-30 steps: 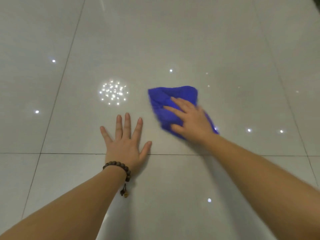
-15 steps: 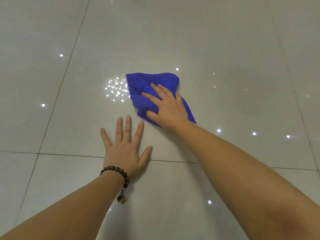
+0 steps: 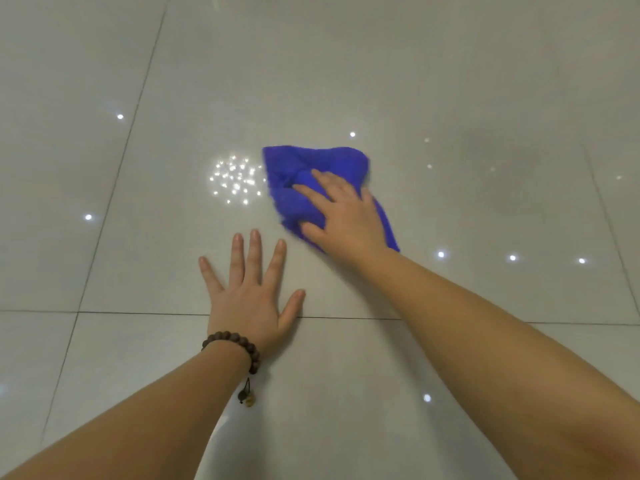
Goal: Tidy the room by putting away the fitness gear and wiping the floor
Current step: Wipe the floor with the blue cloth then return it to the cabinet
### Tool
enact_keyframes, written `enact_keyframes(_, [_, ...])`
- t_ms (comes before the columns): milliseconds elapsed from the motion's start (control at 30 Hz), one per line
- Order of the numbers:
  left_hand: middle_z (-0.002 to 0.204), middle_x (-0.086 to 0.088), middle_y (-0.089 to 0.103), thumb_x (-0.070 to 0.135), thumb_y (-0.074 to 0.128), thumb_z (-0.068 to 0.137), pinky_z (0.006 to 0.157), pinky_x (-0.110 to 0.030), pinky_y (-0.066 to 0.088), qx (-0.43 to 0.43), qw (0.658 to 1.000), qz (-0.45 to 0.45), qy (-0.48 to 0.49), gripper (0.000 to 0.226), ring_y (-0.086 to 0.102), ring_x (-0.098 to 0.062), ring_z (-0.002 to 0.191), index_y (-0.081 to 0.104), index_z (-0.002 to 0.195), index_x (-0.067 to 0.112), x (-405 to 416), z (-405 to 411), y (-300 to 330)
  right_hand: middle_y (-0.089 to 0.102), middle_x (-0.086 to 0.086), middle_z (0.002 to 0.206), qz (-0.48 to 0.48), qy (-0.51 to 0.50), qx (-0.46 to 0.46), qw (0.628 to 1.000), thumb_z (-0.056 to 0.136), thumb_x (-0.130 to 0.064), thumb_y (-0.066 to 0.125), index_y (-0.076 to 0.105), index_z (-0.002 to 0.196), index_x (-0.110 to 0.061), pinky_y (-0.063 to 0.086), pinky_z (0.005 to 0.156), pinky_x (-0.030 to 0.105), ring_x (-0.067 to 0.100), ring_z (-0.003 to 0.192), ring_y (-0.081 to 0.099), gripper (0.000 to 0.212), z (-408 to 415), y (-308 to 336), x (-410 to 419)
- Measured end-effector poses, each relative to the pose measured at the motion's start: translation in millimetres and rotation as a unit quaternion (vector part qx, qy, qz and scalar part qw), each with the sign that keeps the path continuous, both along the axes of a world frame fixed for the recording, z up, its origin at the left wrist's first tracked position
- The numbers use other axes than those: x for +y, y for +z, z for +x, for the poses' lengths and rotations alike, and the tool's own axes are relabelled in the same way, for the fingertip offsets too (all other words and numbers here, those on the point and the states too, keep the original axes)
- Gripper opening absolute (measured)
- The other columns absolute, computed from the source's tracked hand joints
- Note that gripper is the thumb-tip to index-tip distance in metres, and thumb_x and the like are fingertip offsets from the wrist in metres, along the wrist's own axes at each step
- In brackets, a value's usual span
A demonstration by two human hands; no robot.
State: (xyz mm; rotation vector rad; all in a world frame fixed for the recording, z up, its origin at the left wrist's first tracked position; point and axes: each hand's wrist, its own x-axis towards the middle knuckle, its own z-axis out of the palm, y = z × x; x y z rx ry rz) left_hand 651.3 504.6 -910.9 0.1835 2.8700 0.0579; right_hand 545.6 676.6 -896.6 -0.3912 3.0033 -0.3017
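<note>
Your right hand [image 3: 341,211] w/ the blue cloth [image 3: 313,174] was further right 1 s ago, swept left toward the cluster of light reflections [image 3: 235,180] by 0.5 s ago, and now sits roughly the same spot, maybe a touch back right. The cloth's left edge is just beside that cluster. So: mid wipe stroke, back-and-forth over one tile, floor-wiping part of the task underway, prob not done. No fitness gear in view, so can't tell if that part's finished.

Right hand: fingers mostly straight, spread, pressing flat on top of the bunched cloth, thumb on its near edge; not pinching it. Cloth is crumpled, flat on the floor [image 3: 450,81] under your palm.

Left hand [image 3: 251,299]: hasn't moved across all 3 frames. Palm down, fingers apart and straight, resting on the floor as a brace, straddling a grout line [image 3: 138,313]. It holds nothing. Beaded bracelet [image 3: 235,344] on that wrist, small tassel hanging.

Surface: glossy pale-grey large tiles, thin dark grout, lots of ceiling-light glints. No visible dirt or wet streaks, though gloss may hide them. Rest of room out of frame.
</note>
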Motion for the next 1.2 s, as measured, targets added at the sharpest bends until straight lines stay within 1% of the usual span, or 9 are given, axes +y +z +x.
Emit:
enact_keyframes(233, [0.156,-0.009,-0.026,0.068,-0.006,0.086,0.108,-0.070,-0.003,-0.005,1.000,-0.004,-0.010,0.074,-0.027,-0.030,0.143,-0.024,0.148,0.030,1,0,1,0.019,0.008,0.157,0.004,-0.573,0.000,0.820,0.092,-0.052,0.036,0.029,0.148,-0.025,0.014,0.109,0.055,0.030,0.143,0.016,0.063,68,7,186])
enact_keyframes(300, [0.157,-0.009,-0.024,0.069,-0.004,0.087,0.108,-0.070,-0.002,-0.001,1.000,-0.007,-0.012,0.074,-0.025,-0.030,0.143,-0.023,0.148,0.030,-1,0,-1,0.019,0.007,0.157,0.001,-0.532,0.014,0.847,0.091,-0.051,0.040,0.031,0.147,-0.027,0.015,0.109,0.053,0.028,0.143,0.017,0.062,74,1,127])
enact_keyframes(433, [0.159,-0.008,-0.018,0.069,0.000,0.086,0.108,-0.071,-0.002,0.008,1.000,-0.004,-0.009,0.076,-0.020,-0.029,0.145,-0.016,0.150,0.031,-2,0,-4,0.027,0.001,0.156,0.002,-0.169,0.034,0.985,0.081,-0.056,0.037,0.038,0.142,-0.035,0.021,0.107,0.050,0.022,0.142,0.024,0.065,111,-16,-19])
enact_keyframes(567, [0.159,-0.007,-0.018,0.070,0.000,0.087,0.108,-0.070,-0.002,0.017,1.000,0.002,-0.017,0.075,-0.019,-0.029,0.146,-0.018,0.149,0.032,-2,1,-3,0.031,0.000,0.154,0.005,-0.155,0.043,0.987,0.079,-0.057,0.034,0.042,0.141,-0.034,0.024,0.106,0.048,0.021,0.140,0.029,0.067,139,-11,41])
enact_keyframes(733, [0.160,-0.007,-0.015,0.069,0.000,0.088,0.109,-0.070,-0.004,0.042,0.999,-0.002,-0.021,0.074,-0.019,-0.028,0.146,-0.014,0.151,0.032,-2,3,-3,0.019,0.006,0.158,0.024,-0.548,0.001,0.836,0.082,-0.059,0.030,0.030,0.148,-0.024,0.013,0.112,0.055,0.026,0.143,0.016,0.074,222,5,212])
enact_keyframes(833, [0.160,-0.007,-0.014,0.067,-0.001,0.089,0.109,-0.069,-0.006,0.051,0.998,-0.029,-0.032,0.073,-0.019,-0.027,0.146,-0.014,0.151,0.030,0,1,-2,0.014,0.008,0.159,0.010,-0.646,-0.019,0.763,0.091,-0.057,0.031,0.024,0.150,-0.026,0.013,0.110,0.055,0.027,0.144,0.012,0.067,235,3,188])
enact_keyframes(1000, [0.158,-0.005,-0.023,0.062,0.005,0.094,0.112,-0.064,-0.006,0.041,0.999,0.026,-0.006,0.067,-0.021,-0.024,0.145,-0.019,0.149,0.032,1,16,1,0.029,0.003,0.155,0.006,-0.296,0.031,0.955,0.081,-0.054,0.046,0.041,0.142,-0.035,0.030,0.103,0.052,0.023,0.141,0.028,0.063,246,-6,2])
enact_keyframes(1100, [0.157,-0.006,-0.025,0.058,0.012,0.096,0.113,-0.063,-0.007,0.045,0.997,0.057,0.017,0.068,-0.020,-0.024,0.145,-0.021,0.149,0.031,-23,49,3,0.038,0.001,0.151,-0.004,-0.026,0.036,0.999,0.074,-0.056,0.044,0.049,0.136,-0.036,0.035,0.102,0.052,0.021,0.137,0.037,0.065,255,-3,-17])
enact_keyframes(1200, [0.156,-0.008,-0.026,0.068,0.003,0.088,0.113,-0.057,-0.012,0.036,0.996,0.040,0.073,0.076,-0.023,-0.024,0.145,-0.028,0.145,0.028,-86,97,3,0.032,0.002,0.153,0.016,-0.185,0.064,0.981,0.083,-0.055,0.046,0.042,0.141,-0.034,0.024,0.107,0.048,0.022,0.140,0.030,0.062,240,-4,52])
